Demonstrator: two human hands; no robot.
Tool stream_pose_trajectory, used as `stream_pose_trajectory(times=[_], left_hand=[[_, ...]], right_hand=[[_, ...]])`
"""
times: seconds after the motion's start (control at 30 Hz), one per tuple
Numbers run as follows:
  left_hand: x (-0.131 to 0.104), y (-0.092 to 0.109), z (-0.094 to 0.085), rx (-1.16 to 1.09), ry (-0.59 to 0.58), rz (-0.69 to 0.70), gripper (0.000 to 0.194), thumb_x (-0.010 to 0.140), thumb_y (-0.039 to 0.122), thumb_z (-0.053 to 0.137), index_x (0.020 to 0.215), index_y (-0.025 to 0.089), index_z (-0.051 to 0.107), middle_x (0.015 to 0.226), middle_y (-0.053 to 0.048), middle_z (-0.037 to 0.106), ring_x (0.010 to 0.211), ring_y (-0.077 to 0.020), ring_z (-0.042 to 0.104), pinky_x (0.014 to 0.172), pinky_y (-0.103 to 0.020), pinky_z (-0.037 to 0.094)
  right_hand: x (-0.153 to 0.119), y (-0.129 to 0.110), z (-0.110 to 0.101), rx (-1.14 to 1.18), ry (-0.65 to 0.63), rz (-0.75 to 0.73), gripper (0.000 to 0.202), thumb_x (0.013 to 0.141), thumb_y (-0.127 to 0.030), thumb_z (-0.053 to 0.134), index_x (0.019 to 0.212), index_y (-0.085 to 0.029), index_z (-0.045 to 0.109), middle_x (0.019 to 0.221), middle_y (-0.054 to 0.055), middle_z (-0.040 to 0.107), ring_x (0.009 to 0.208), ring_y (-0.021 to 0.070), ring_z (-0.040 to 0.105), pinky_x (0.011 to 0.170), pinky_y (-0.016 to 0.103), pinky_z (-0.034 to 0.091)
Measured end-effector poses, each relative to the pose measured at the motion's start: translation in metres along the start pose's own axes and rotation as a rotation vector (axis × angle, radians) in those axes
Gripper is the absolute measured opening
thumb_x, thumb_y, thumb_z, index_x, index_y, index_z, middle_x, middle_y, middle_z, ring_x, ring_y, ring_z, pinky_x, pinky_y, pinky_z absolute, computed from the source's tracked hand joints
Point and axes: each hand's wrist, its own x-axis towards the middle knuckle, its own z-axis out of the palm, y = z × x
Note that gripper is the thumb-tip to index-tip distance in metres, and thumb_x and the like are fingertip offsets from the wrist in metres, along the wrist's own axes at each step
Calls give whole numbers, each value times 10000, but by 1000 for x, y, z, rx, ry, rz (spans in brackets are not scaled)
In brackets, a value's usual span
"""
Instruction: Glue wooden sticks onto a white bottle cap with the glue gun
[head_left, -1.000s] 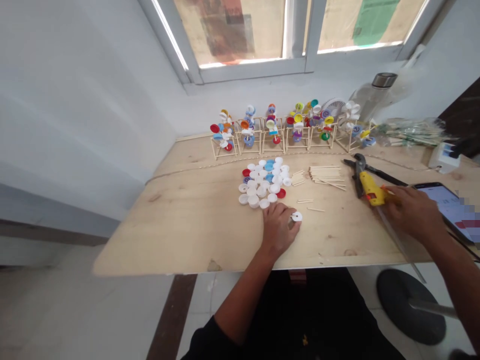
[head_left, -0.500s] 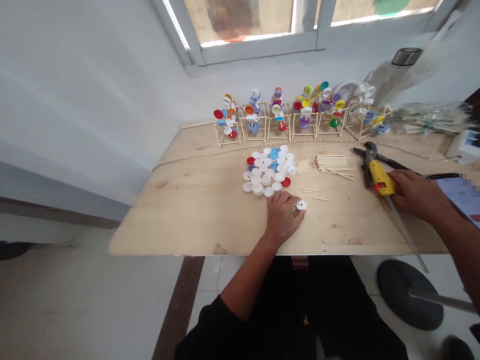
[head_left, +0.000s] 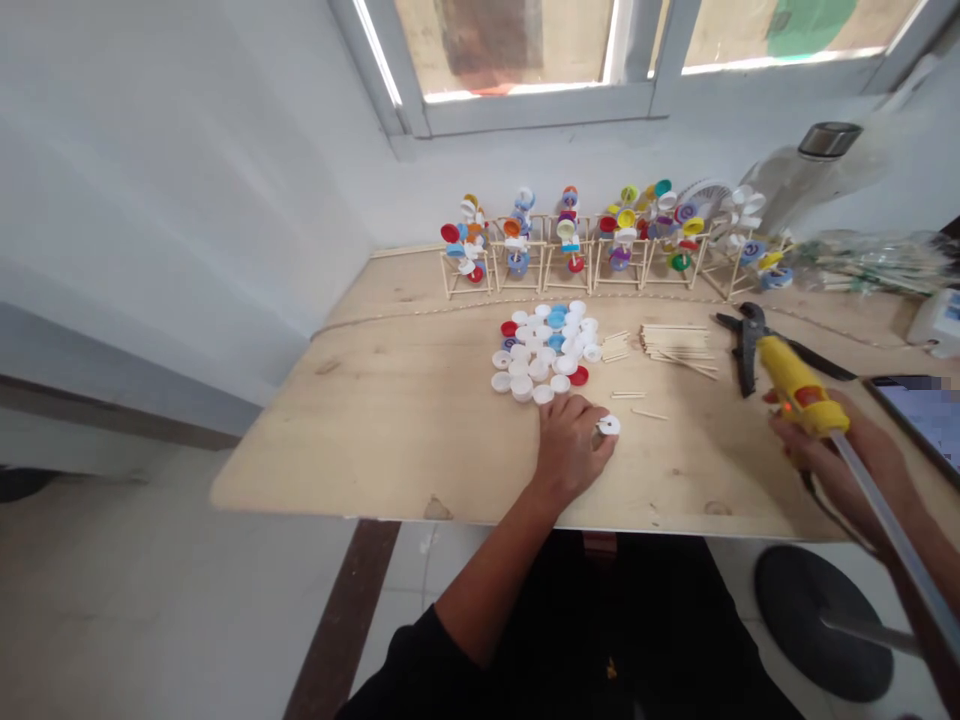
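Observation:
My left hand (head_left: 571,448) rests near the table's front edge, its fingers closed round a small white cap (head_left: 610,426). My right hand (head_left: 851,450) grips a yellow glue gun (head_left: 802,388) above the table's right part; a long clear glue stick (head_left: 889,515) sticks out of its rear, and a small red light shows on it. Beyond my left hand lies a cluster of bottle caps (head_left: 538,335), mostly white with some blue and red. Thin wooden sticks (head_left: 675,340) lie in a pile to the right of the caps, with a few loose ones nearer.
Stick frames bearing coloured caps (head_left: 568,260) line the back of the wooden table (head_left: 360,400). Black-handled pliers (head_left: 748,345) lie near the glue gun. At the right are a phone (head_left: 919,415), bagged sticks (head_left: 870,262) and a bottle (head_left: 814,165). A cord crosses the table.
My right hand has lifted the glue gun off the table and turned it, with the glue stick now pointing toward me. My left hand still holds the white cap. The view has shifted slightly.

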Motion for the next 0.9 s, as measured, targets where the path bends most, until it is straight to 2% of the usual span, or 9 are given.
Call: stream_pose_trajectory(times=[0.07, 0.17, 0.3, 0.43, 0.57, 0.9], left_hand=[[0, 0, 0, 0, 2, -2, 173, 769, 271, 673, 933, 217, 660, 956, -44, 626, 975, -222, 539, 910, -421, 372], [0, 0, 0, -3, 2, -1, 166, 771, 279, 677, 925, 216, 662, 946, -41, 626, 969, -221, 540, 912, -422, 368], [1, 1, -1, 1, -3, -4, 179, 772, 284, 682, 935, 213, 663, 939, -37, 630, 965, -220, 538, 910, -420, 365], [1, 1, -3, 15, -15, -10, 183, 787, 288, 663, 957, 219, 657, 942, -37, 632, 973, -222, 534, 910, -414, 356], [1, 1, -3, 21, -25, -11, 168, 804, 295, 640, 955, 224, 653, 947, -39, 628, 979, -222, 531, 909, -409, 350], [2, 2, -5, 11, -41, -24, 175, 806, 295, 639, 970, 233, 649, 966, -46, 629, 993, -235, 528, 908, -419, 346]], right_hand=[[-21, -18, 11, 177, -92, 25, 439, 761, -553, 562, 1021, -212, 659, 891, 84, 694, 722, 209, 628, 624, 304, 486], [-45, -37, 28, 378, -258, 74, 475, 710, -591, 601, 940, -184, 684, 943, 108, 710, 963, 285, 643, 786, 329, 520], [-61, -46, 41, 430, -419, 168, 491, 732, -601, 592, 962, -185, 713, 988, 99, 724, 1009, 288, 647, 868, 354, 521], [-60, -50, 43, 363, -433, 199, 517, 720, -620, 585, 950, -181, 731, 994, 92, 731, 958, 287, 663, 847, 370, 537], [-54, -51, 47, 299, -440, 164, 502, 728, -617, 570, 920, -182, 729, 1011, 89, 727, 967, 284, 663, 843, 363, 538], [-48, -59, 55, 181, -329, 35, 471, 747, -593, 537, 937, -196, 704, 938, 89, 730, 891, 302, 679, 727, 365, 552]])
